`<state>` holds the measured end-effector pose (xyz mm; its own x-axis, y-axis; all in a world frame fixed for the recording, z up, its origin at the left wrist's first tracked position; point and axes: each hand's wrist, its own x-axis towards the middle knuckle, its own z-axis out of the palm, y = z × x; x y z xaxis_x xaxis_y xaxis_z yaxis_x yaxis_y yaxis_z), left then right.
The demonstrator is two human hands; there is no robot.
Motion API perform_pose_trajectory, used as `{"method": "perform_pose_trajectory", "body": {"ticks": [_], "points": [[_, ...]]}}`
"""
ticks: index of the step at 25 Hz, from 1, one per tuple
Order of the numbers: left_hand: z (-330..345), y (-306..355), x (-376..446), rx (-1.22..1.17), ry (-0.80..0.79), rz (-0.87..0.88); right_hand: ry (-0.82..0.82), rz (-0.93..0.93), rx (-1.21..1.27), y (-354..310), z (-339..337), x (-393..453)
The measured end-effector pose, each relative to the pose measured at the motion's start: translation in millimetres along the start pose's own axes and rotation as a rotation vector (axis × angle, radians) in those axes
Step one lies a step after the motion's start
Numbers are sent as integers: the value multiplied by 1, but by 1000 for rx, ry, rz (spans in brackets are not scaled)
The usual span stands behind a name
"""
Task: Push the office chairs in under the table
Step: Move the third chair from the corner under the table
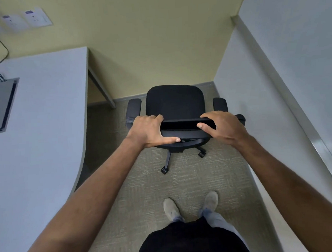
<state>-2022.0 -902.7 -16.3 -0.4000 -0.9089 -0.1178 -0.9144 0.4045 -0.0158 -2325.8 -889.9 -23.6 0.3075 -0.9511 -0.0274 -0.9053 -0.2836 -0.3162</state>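
Carpet [184, 184], greenish-grey and ribbed, fills the aisle I am looking down. Nearest the camera: a dark shirt [193, 242], pale trouser legs, two light shoes [171, 208] planted side by side on the floor.

Both bare arms reach forward from the lower corners. I read the left hand [152, 131] as clamped on the left end of the chair's backrest top [180, 123]: thumb along the near face, fingers [157, 117] curled over the far edge. Right hand [222, 127] the same on the right end, thumb on the near side, fingers wrapped over the top. Both are grasping the backrest.

Black office chair [174, 104] stands in the open aisle just ahead of the feet, facing away from me. Seat pad fully visible, an armrest [134, 106] on each side. Two legs of the wheeled base [167, 160] with casters show beneath the backrest. The chair sits between the two work surfaces, under neither.

Left: a white counter [47, 131] with a curved front edge; a grey hatch [0, 104] set in its top, dark cables [2, 51] running up from it. One counter leg [102, 88] shows near the wall. Right: a second white counter [270, 102] with a straight edge.

Farthest: yellow wall [148, 41], grey skirting at its foot, white outlet plates [33, 18] at upper left.
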Motion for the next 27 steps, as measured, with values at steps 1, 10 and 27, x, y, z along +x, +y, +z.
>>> {"method": "perform_pose_trajectory", "body": {"ticks": [1,10,27], "points": [[1,-7,-6,-15,6,-19,-1,-13,6,-4,-1,7],[10,-66,-60,-125,-9,-205,63,-112,41,-40,5,91],[11,-87,-50,-182,39,-752,104,-264,148,-107,44,324]]}}
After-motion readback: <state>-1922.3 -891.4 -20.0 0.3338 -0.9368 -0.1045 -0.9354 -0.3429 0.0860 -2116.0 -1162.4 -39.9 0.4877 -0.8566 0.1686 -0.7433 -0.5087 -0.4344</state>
